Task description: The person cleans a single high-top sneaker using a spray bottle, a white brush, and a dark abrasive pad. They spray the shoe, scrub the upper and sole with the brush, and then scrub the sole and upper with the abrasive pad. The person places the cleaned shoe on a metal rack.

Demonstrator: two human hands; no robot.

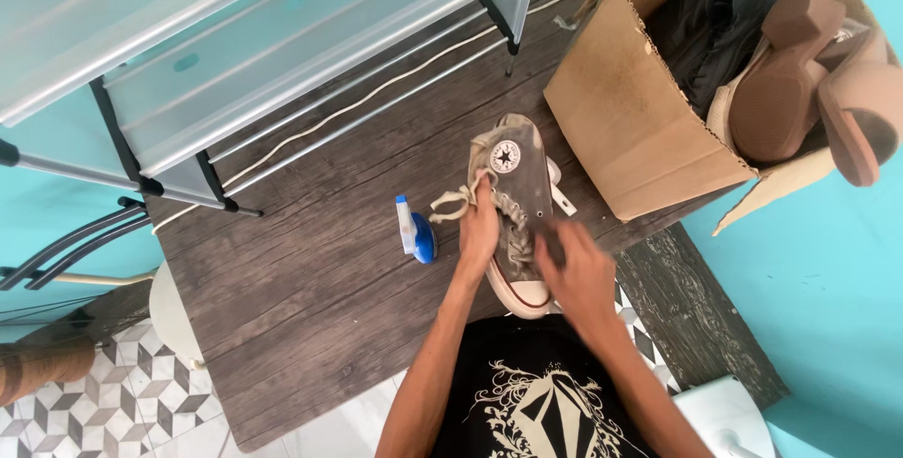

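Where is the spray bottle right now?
In the head view, the spray bottle lies on the wooden table, just left of the left hand and the sneaker, below the metal rack.

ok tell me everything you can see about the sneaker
The sneaker is a worn, dirty grey canvas high-top with a round star patch at the ankle, off-white laces and a pale rubber toe cap and sole edge. It lies on its side on the dark wood table, toe toward the person, ankle opening toward the cardboard box. The left hand grips its laces; the right hand presses on its side near the toe. The laces look loose.
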